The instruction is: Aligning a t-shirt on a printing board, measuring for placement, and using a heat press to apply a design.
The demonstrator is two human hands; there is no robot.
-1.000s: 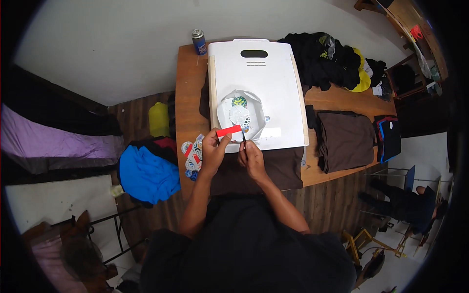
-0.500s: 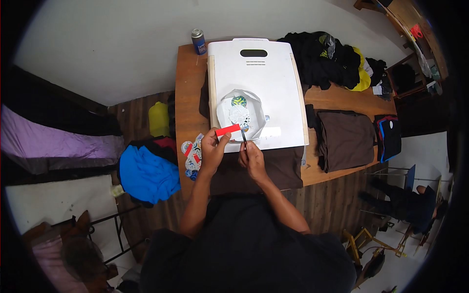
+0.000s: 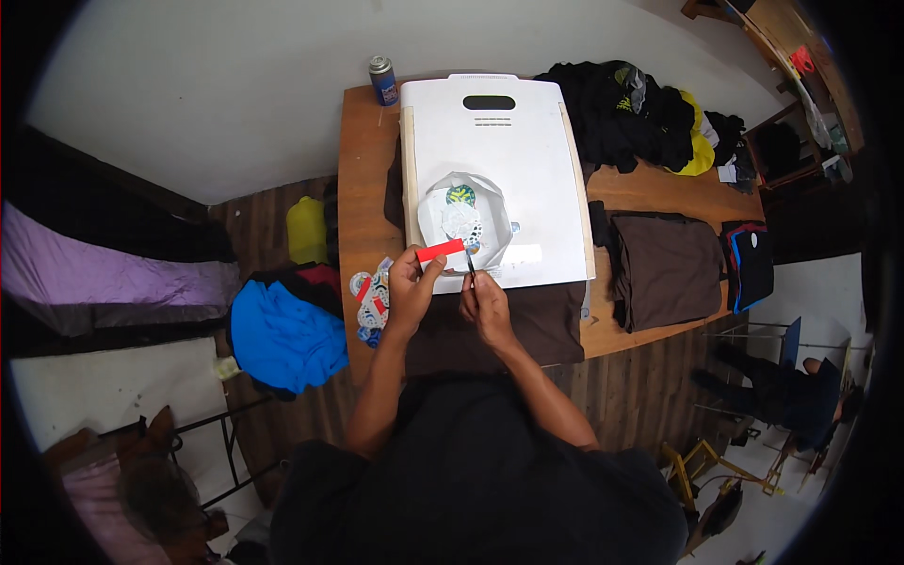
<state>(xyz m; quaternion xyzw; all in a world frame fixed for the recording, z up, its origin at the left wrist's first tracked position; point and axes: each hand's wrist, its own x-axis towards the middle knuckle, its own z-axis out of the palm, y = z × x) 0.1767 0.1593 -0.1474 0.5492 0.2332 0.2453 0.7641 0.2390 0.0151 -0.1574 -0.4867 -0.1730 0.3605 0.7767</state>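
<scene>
My left hand (image 3: 411,287) pinches a flat red strip (image 3: 440,250) between thumb and fingers. Close beside it, my right hand (image 3: 485,299) is closed around a slim dark tool (image 3: 472,265), whose kind I cannot make out; its tip points at the strip's right end. Both hands are over the near edge of a white panel (image 3: 527,179) with an oval slot. Just beyond them on the panel is a shallow white many-sided tray (image 3: 495,200). Round printed patches lie in it, among them a green one (image 3: 460,195). More round patches (image 3: 374,306) lie left of my left hand, some with red pieces.
Dark brown cloth (image 3: 508,325) lies under the panel's near edge. A can (image 3: 382,81) stands at the table's back left. Folded brown garments (image 3: 667,268) and a black clothes heap (image 3: 626,118) are on the right. Blue fabric (image 3: 287,334) sits left; a person (image 3: 791,395) is far right.
The dark tool in my right hand has shifted very slightly at the strip's end. My left hand and the red strip are nearly still.
</scene>
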